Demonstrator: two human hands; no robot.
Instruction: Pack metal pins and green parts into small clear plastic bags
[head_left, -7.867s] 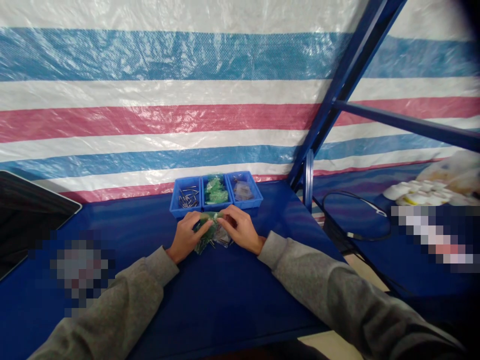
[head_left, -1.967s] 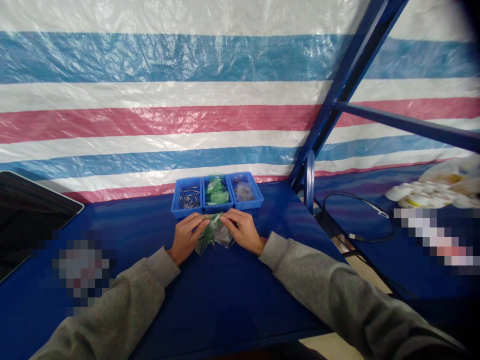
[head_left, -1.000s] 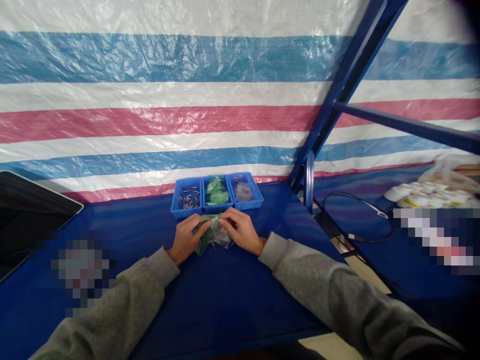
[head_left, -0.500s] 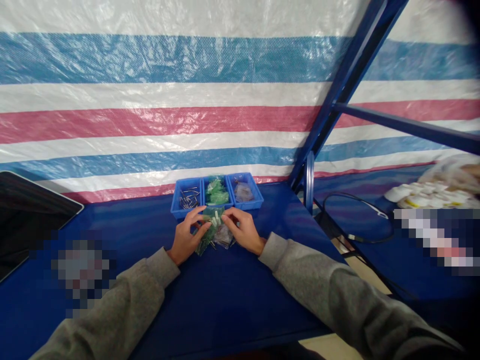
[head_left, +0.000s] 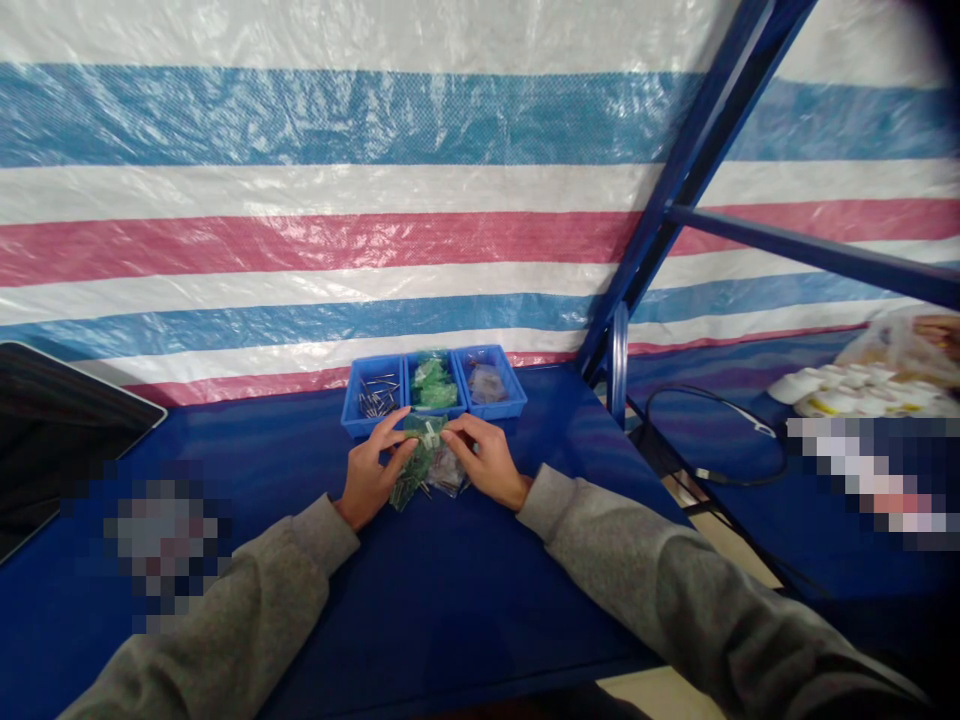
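Note:
Between both hands is a small green plastic bag [head_left: 427, 425], its contents partly visible as pale and slim pieces. My left hand [head_left: 375, 470] pinches its left edge between thumb and fingers. On the other side my right hand [head_left: 484, 460] pinches the bag's right edge. Beneath and in front of the hands lie a green bag with slim metal parts [head_left: 406, 488] and a clear bag of metal parts [head_left: 448, 472]. Just behind stand three joined blue bins: metal pins fill the left bin [head_left: 358, 422], green bags the middle bin [head_left: 442, 408], clear bags the right bin [head_left: 499, 408].
A dark-screened device [head_left: 67, 430] stands at the left of the blue table [head_left: 450, 600]. A blue metal frame [head_left: 675, 190] slopes up on the right. Beyond it lie a black cable [head_left: 712, 395] and white rolls [head_left: 855, 390]. A striped sheet [head_left: 300, 240] hangs behind.
The hands stay in nearly the same place. The white piece in the green bag is tilted differently, and the bag's top has shifted slightly between the fingers.

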